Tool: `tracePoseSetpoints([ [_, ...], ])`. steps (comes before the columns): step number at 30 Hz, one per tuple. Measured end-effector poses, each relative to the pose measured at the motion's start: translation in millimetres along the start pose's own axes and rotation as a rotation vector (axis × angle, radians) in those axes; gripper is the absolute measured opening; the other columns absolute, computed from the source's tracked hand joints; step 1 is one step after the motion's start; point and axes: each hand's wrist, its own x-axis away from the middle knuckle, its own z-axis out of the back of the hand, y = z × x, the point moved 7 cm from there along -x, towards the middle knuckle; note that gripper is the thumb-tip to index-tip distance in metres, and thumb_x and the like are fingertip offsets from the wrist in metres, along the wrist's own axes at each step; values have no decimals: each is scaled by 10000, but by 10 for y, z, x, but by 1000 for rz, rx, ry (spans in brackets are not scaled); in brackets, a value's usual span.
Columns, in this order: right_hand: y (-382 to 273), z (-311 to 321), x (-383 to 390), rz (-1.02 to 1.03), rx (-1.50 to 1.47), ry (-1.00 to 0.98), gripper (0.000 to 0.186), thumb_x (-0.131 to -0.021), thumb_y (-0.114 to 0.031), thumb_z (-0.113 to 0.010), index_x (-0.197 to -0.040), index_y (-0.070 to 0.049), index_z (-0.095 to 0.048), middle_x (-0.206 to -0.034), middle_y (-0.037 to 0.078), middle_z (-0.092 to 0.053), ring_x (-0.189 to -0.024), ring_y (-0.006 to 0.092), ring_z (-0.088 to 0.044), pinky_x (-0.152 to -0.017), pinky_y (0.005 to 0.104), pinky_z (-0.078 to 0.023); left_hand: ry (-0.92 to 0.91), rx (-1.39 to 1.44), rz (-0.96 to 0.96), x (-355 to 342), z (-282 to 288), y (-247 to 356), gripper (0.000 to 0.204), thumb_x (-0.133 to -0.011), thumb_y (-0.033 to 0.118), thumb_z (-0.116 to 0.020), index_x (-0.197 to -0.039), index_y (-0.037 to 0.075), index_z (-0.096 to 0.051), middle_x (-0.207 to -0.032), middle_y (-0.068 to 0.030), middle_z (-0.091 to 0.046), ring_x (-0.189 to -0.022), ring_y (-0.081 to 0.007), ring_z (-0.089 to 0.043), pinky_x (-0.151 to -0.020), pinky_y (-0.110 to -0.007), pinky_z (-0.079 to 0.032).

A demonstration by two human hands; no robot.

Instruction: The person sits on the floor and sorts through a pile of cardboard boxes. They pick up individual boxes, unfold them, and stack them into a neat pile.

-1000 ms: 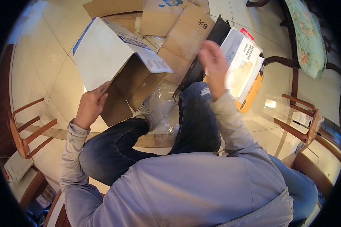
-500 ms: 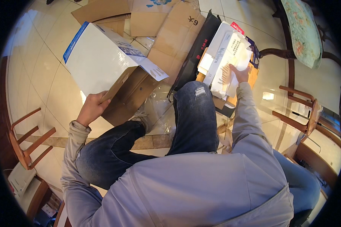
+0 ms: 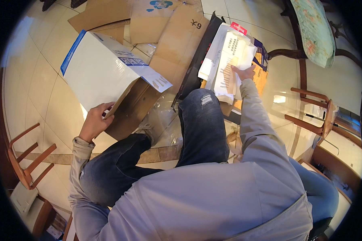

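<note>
While the left hand [image 3: 94,123] pinches a white-and-blue open cardboard box [image 3: 98,74], at left, by its edge, the right hand [image 3: 246,73] touches stacked flat white cartons [image 3: 224,78]; whether its fingers grip cannot be told. Steadying and grasping appear in hand; lifting would require closed fingers.

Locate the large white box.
In the head view, the large white box is on the left, its near edge in the left hand, beside flattened brown cardboard.
</note>
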Motion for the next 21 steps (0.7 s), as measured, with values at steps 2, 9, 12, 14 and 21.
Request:
tracePoseSetpoints([
  [2,45,11,0,18,-51,20,1299,-526,-449,-853,-1432,14,-45,-1361,299,-297,-1194,415,-433,-977,444,-398,-14,15,7,-11,-19,-4,415,-756,88,-637,-1154,-5,-568,-1039,-188,-626,-949,-299,-615,-819,-363,-479],
  [9,11,28,96,-9,15,-2,1314,-526,-508,-836,-1427,34,-47,-1396,294,-260,-1298,418,-281,-1057,459,-280,-126,38,-39,38,-54,-11,638,-708,222,-748,-1268,43,-499,-1039,-179,-620,-879,-271,-624,-767,-333,-504],
  [12,65,8,68,16,-7,35,1247,-546,-457,-839,-1438,-25,-82,-1418,221,-270,-1314,392,-251,-1037,502,-305,-220,18,13,68,-9,111,819,-693,391,-770,-1353,72,-405,-1102,-199,-605,-905,-288,-622,-790,-350,-501],
  [14,133,-14,34,55,-39,70,1243,-549,-468,-833,-1442,-41,-83,-1426,229,-252,-1322,396,-235,-1030,541,-287,-197,-38,-46,-16,60,225,783,-712,406,-751,-1340,72,-422,-1099,-195,-610,-894,-286,-624,-781,-356,-501],
  [21,-598,199,506,616,482,433,859,-734,-324,-699,-1441,-202,-227,-1473,167,-225,-1350,390,-191,-946,686,-269,71,-85,-214,-773,266,977,503,-786,318,-676,-1178,24,-565,-1006,-190,-645,-881,-313,-629,-787,-350,-494],
])
